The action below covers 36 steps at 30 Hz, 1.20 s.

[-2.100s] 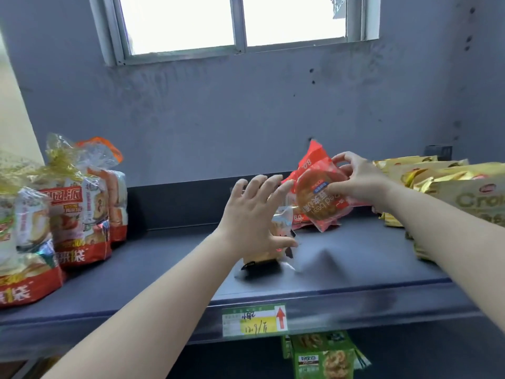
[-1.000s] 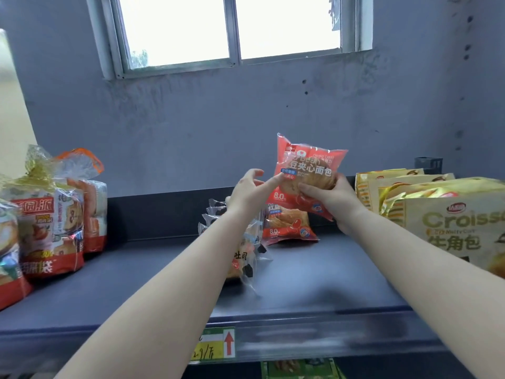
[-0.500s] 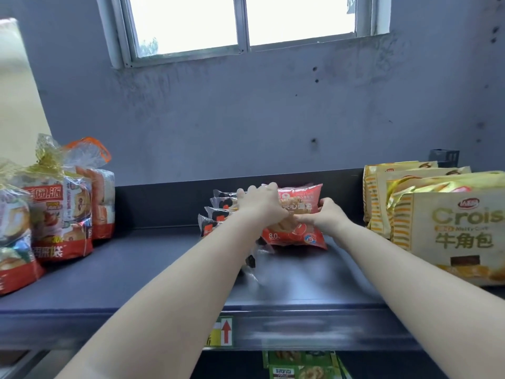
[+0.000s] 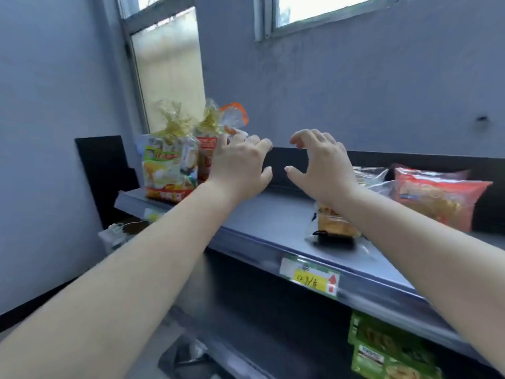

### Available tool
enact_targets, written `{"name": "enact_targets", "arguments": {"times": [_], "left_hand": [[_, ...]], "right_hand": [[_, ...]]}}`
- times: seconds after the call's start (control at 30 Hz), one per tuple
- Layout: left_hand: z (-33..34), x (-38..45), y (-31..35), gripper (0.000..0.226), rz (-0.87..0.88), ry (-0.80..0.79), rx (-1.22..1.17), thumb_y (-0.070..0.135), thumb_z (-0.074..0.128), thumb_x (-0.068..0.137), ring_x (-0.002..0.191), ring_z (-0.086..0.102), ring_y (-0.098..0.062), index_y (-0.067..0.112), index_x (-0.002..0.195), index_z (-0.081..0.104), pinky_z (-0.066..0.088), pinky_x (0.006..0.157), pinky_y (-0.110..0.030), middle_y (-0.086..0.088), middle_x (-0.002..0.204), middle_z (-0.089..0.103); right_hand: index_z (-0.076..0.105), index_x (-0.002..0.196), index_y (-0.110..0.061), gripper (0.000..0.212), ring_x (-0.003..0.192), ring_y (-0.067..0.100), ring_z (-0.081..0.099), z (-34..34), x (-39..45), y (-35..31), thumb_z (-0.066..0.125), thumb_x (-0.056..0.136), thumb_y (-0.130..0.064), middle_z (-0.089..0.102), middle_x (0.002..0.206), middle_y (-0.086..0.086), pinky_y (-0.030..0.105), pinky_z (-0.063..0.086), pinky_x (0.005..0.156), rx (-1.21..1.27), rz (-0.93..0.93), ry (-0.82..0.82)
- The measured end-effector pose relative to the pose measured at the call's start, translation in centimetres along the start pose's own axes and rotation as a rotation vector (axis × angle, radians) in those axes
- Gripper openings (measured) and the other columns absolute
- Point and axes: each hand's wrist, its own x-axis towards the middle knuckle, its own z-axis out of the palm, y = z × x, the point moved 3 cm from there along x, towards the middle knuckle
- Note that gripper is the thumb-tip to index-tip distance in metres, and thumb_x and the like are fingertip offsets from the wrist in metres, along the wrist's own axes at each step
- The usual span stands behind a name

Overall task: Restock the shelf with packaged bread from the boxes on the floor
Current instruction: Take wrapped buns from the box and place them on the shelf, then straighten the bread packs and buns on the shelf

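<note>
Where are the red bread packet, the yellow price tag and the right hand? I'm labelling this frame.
red bread packet [image 4: 437, 199]: head view, middle of its front.
yellow price tag [image 4: 310, 279]: head view, its yellow part.
right hand [image 4: 325, 168]: head view, back of the hand.

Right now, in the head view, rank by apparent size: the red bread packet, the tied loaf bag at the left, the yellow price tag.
1. Tied loaf bag, largest, though barely.
2. Red bread packet, close to it; its right end may be cut off, so this order is unsure.
3. Yellow price tag, clearly smallest.
</note>
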Motion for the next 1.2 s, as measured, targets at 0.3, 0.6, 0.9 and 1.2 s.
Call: {"name": "enact_targets", "arguments": {"times": [0.3,0.6,0.9,1.2], "left_hand": [[0.9,-18.6,-20.8,0.037,-0.348,-0.336,0.298,0.04,0.043,0.091,0.108,0.052,-0.029,0.018,0.119,0.053,0.032,0.092,-0.039,-0.006,0.118,0.06],[3.8,-40.5,-35.9,0.033,-0.676,-0.664,0.36,0.036,0.044,0.092,0.112,0.053,-0.027,0.019,0.118,0.054,0.032,0.093,-0.039,-0.005,0.12,0.06],[14.3,-55.2,-44.9,0.033,-1.001,-0.969,0.198,0.032,0.047,0.091,0.121,0.048,-0.025,0.019,0.121,0.053,0.031,0.099,-0.04,-0.002,0.128,0.057],[31.9,-68.5,-52.6,0.039,-1.279,-1.232,-0.018,0.03,0.045,0.092,0.127,0.044,-0.026,0.018,0.129,0.047,0.033,0.099,-0.037,-0.004,0.134,0.052]], "right_hand": [[0.046,0.122,-0.014,0.04,0.116,0.029,0.047,17.6,-2.2,-21.2,0.053,0.087,-0.031,0.053,0.123,0.007,0.038,0.036,0.091,0.018,-0.36,-0.391],[0.05,0.117,-0.014,0.035,0.115,0.029,0.05,35.4,-12.0,-38.5,0.056,0.086,-0.029,0.054,0.122,0.008,0.036,0.037,0.088,0.166,-0.548,-0.795],[0.053,0.118,-0.017,0.033,0.111,0.026,0.053,54.4,-19.7,-44.7,0.054,0.089,-0.031,0.058,0.121,0.004,0.033,0.04,0.084,0.196,-0.591,-1.142],[0.054,0.111,-0.017,0.024,0.101,0.024,0.056,77.4,-28.4,-47.5,0.054,0.09,-0.029,0.059,0.115,0.002,0.034,0.047,0.08,0.099,-0.553,-1.56]]}}
